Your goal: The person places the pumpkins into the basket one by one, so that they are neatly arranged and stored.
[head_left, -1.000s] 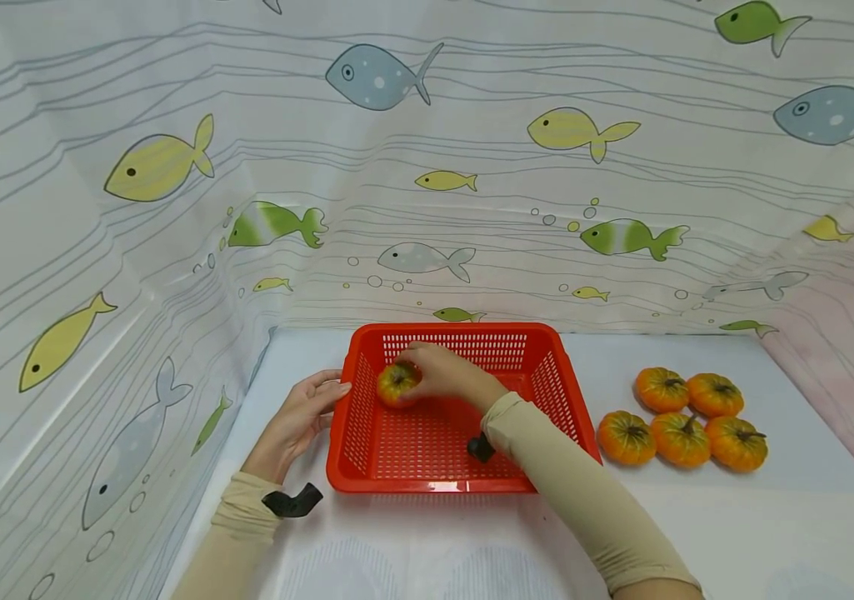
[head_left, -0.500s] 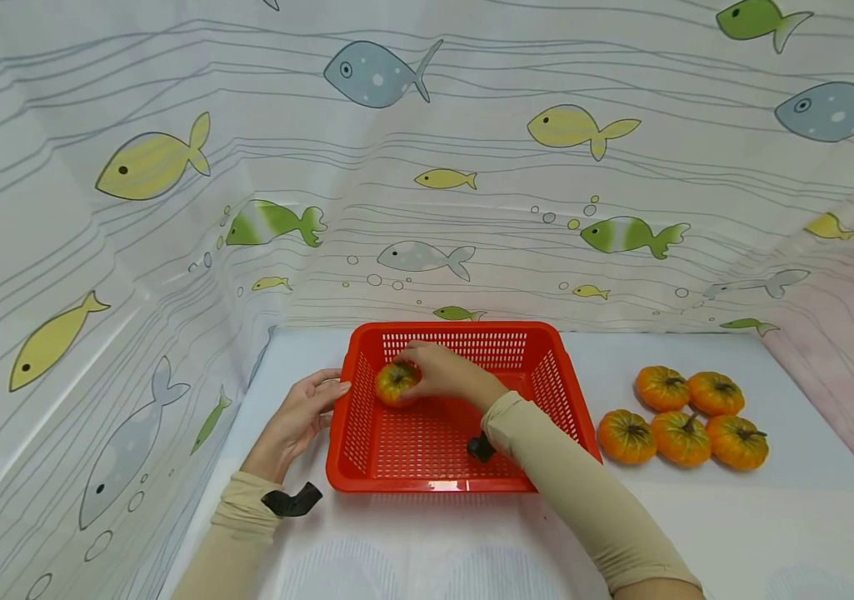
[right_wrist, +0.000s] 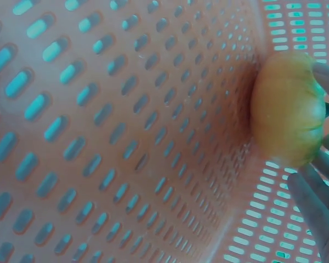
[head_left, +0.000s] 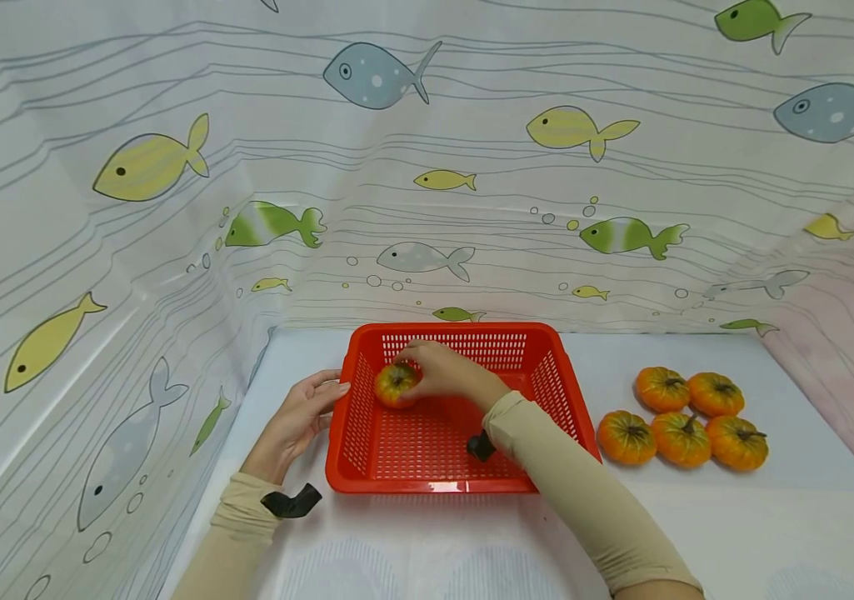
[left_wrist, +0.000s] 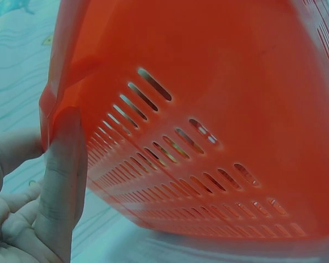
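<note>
In the head view a red plastic basket [head_left: 427, 486] with slotted walls stands on the table. My right hand [head_left: 444, 369] reaches inside it and holds a small orange pumpkin [head_left: 394, 385] near the far left corner. In the right wrist view the fingers [right_wrist: 315, 205] and thumb lie around the pumpkin [right_wrist: 288, 109], by the stem side, close to the slotted base. My left hand [head_left: 308, 414] grips the basket's left rim. The left wrist view shows its fingers [left_wrist: 60, 170] against the outer wall of the basket [left_wrist: 247, 109], just under the rim.
Several more small pumpkins [head_left: 681, 439] sit in two rows on the table to the right of the basket. A fish-patterned curtain [head_left: 501, 192] hangs behind and along both sides. White cloth [head_left: 412, 550] covers the table's near part.
</note>
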The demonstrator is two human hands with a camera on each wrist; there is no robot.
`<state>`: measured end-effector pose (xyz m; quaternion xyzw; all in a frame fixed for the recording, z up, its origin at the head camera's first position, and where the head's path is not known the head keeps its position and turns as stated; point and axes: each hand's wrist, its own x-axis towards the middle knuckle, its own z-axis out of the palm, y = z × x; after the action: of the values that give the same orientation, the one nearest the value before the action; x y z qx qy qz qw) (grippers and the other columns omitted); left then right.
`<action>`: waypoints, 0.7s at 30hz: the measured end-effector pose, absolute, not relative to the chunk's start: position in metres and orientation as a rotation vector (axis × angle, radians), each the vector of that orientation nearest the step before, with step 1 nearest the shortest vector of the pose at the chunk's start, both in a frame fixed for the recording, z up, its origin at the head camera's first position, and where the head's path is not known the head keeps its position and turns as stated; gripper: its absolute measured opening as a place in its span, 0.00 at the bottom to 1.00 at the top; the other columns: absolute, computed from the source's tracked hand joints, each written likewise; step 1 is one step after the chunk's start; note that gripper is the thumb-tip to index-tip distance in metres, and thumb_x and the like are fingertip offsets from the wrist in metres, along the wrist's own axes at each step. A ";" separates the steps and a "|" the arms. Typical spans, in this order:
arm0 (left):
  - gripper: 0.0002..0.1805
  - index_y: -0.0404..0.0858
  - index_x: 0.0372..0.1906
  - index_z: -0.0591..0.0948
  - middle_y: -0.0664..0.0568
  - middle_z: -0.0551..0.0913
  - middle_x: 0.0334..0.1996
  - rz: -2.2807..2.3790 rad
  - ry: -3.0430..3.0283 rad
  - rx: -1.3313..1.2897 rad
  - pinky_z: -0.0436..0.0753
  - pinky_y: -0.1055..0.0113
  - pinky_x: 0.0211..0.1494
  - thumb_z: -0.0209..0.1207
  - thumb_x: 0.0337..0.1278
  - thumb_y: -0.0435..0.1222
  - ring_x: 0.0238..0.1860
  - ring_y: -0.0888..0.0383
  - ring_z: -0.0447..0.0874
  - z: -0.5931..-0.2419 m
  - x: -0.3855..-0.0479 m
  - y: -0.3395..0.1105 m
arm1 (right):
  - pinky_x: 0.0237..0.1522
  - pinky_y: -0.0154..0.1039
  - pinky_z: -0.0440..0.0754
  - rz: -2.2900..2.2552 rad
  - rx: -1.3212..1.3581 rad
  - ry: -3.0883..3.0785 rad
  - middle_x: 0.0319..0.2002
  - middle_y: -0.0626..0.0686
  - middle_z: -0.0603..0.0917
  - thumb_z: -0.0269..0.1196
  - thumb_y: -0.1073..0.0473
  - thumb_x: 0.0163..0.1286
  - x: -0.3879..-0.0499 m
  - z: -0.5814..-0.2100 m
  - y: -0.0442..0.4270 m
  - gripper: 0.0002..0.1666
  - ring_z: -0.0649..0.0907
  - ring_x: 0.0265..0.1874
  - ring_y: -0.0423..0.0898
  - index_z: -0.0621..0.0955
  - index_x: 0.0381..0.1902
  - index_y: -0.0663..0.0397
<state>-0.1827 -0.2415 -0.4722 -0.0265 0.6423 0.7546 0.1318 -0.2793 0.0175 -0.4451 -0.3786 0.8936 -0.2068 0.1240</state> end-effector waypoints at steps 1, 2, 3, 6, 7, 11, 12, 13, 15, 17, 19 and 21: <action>0.29 0.28 0.71 0.62 0.56 0.86 0.46 2.191 1.863 -0.077 0.90 0.70 0.39 0.58 0.75 0.36 0.40 0.64 0.89 -0.472 -0.183 -0.242 | 0.76 0.47 0.72 -0.605 -1.102 2.605 0.67 0.56 0.80 0.76 0.47 0.62 -0.279 -0.445 0.018 0.37 0.74 0.72 0.53 0.81 0.65 0.54; 0.29 0.28 0.71 0.62 0.56 0.86 0.46 2.193 1.861 -0.077 0.90 0.70 0.39 0.58 0.75 0.36 0.40 0.64 0.89 -0.472 -0.182 -0.241 | 0.76 0.48 0.72 -0.609 -1.098 2.606 0.68 0.56 0.79 0.77 0.47 0.62 -0.279 -0.444 0.018 0.37 0.73 0.73 0.53 0.81 0.65 0.54; 0.29 0.28 0.71 0.62 0.56 0.86 0.46 2.193 1.860 -0.077 0.90 0.70 0.39 0.58 0.75 0.36 0.40 0.64 0.89 -0.472 -0.182 -0.241 | 0.77 0.48 0.71 -0.616 -1.097 2.604 0.68 0.56 0.79 0.77 0.47 0.62 -0.279 -0.444 0.018 0.37 0.73 0.73 0.54 0.81 0.65 0.54; 0.28 0.28 0.70 0.63 0.56 0.87 0.45 2.197 1.854 -0.081 0.90 0.70 0.38 0.58 0.76 0.36 0.40 0.64 0.89 -0.471 -0.182 -0.241 | 0.78 0.49 0.70 -0.632 -1.093 2.603 0.69 0.57 0.78 0.77 0.47 0.61 -0.278 -0.441 0.019 0.37 0.72 0.74 0.55 0.80 0.66 0.54; 0.28 0.28 0.70 0.63 0.56 0.87 0.45 2.198 1.853 -0.082 0.90 0.71 0.38 0.58 0.76 0.36 0.40 0.64 0.89 -0.471 -0.182 -0.241 | 0.78 0.50 0.69 -0.642 -1.090 2.597 0.70 0.57 0.78 0.77 0.48 0.62 -0.278 -0.439 0.020 0.37 0.72 0.74 0.55 0.80 0.66 0.54; 0.26 0.29 0.69 0.64 0.56 0.87 0.44 2.202 1.849 -0.086 0.90 0.71 0.37 0.58 0.76 0.35 0.39 0.65 0.89 -0.470 -0.181 -0.241 | 0.77 0.51 0.70 -0.682 -1.093 2.583 0.70 0.57 0.78 0.77 0.48 0.62 -0.276 -0.435 0.022 0.38 0.73 0.73 0.56 0.80 0.67 0.54; 0.26 0.29 0.69 0.64 0.56 0.87 0.44 2.205 1.846 -0.084 0.90 0.71 0.37 0.58 0.76 0.35 0.39 0.64 0.89 -0.470 -0.181 -0.241 | 0.77 0.51 0.70 -0.687 -1.094 2.582 0.70 0.57 0.78 0.77 0.47 0.62 -0.276 -0.433 0.022 0.38 0.73 0.73 0.55 0.80 0.67 0.54; 0.26 0.28 0.69 0.64 0.56 0.87 0.45 2.205 1.845 -0.079 0.90 0.71 0.37 0.58 0.76 0.35 0.39 0.64 0.89 -0.470 -0.181 -0.241 | 0.77 0.50 0.71 -0.696 -1.099 2.579 0.69 0.57 0.78 0.77 0.47 0.62 -0.276 -0.432 0.022 0.39 0.74 0.72 0.55 0.80 0.67 0.54; 0.27 0.28 0.69 0.63 0.56 0.86 0.45 2.207 1.843 -0.072 0.90 0.71 0.38 0.57 0.76 0.35 0.40 0.64 0.89 -0.471 -0.180 -0.241 | 0.75 0.49 0.73 -0.707 -1.114 2.581 0.67 0.56 0.80 0.77 0.47 0.61 -0.275 -0.430 0.023 0.39 0.76 0.70 0.54 0.80 0.67 0.55; 0.27 0.28 0.70 0.63 0.55 0.86 0.46 2.209 1.841 -0.073 0.90 0.70 0.38 0.57 0.76 0.35 0.40 0.64 0.89 -0.471 -0.180 -0.241 | 0.74 0.49 0.74 -0.711 -1.128 2.582 0.66 0.56 0.81 0.77 0.46 0.61 -0.275 -0.427 0.024 0.40 0.77 0.68 0.53 0.80 0.67 0.56; 0.28 0.28 0.70 0.63 0.55 0.86 0.47 2.200 1.849 -0.078 0.90 0.70 0.39 0.57 0.76 0.36 0.41 0.64 0.89 -0.471 -0.180 -0.241 | 0.72 0.49 0.76 -0.720 -1.143 2.581 0.65 0.57 0.81 0.77 0.46 0.61 -0.275 -0.425 0.026 0.40 0.79 0.66 0.53 0.79 0.67 0.57; 0.27 0.29 0.70 0.64 0.55 0.86 0.47 2.196 1.857 -0.100 0.90 0.69 0.40 0.58 0.76 0.36 0.41 0.63 0.89 -0.471 -0.180 -0.240 | 0.71 0.49 0.77 -0.726 -1.153 2.586 0.65 0.57 0.82 0.77 0.45 0.61 -0.275 -0.421 0.028 0.41 0.79 0.65 0.53 0.79 0.67 0.57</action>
<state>-0.1802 -0.2403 -0.4711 -0.0345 0.6396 0.7565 0.1316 -0.2753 0.0282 -0.4214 -0.3920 0.8794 -0.2470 0.1092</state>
